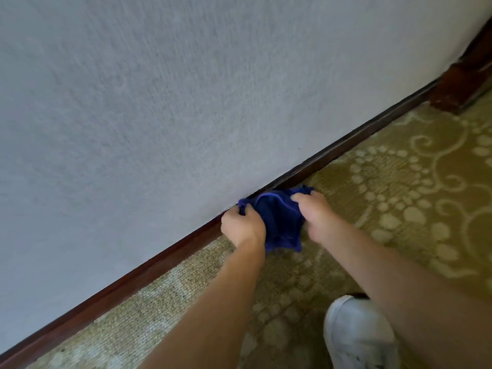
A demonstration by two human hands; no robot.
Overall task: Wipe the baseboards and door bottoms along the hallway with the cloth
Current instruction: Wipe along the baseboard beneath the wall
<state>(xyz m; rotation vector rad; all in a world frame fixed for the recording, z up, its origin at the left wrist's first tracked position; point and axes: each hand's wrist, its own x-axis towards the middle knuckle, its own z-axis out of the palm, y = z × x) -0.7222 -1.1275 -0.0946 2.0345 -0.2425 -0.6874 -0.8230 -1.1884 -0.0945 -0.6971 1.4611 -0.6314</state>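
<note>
A dark blue cloth [277, 219] hangs bunched between both hands, just in front of the dark brown wooden baseboard [138, 272] that runs diagonally along the foot of the grey textured wall. My left hand [243, 226] grips the cloth's left edge, close to the baseboard's top. My right hand [316, 211] grips the cloth's upper right edge. The cloth's upper part lies against or very near the baseboard; whether it touches is unclear.
A dark wooden door frame base [463, 83] stands at the far right end of the baseboard. Green-gold patterned carpet [399, 182] covers the floor. A white shoe [356, 334] shows at the bottom, beneath my right forearm.
</note>
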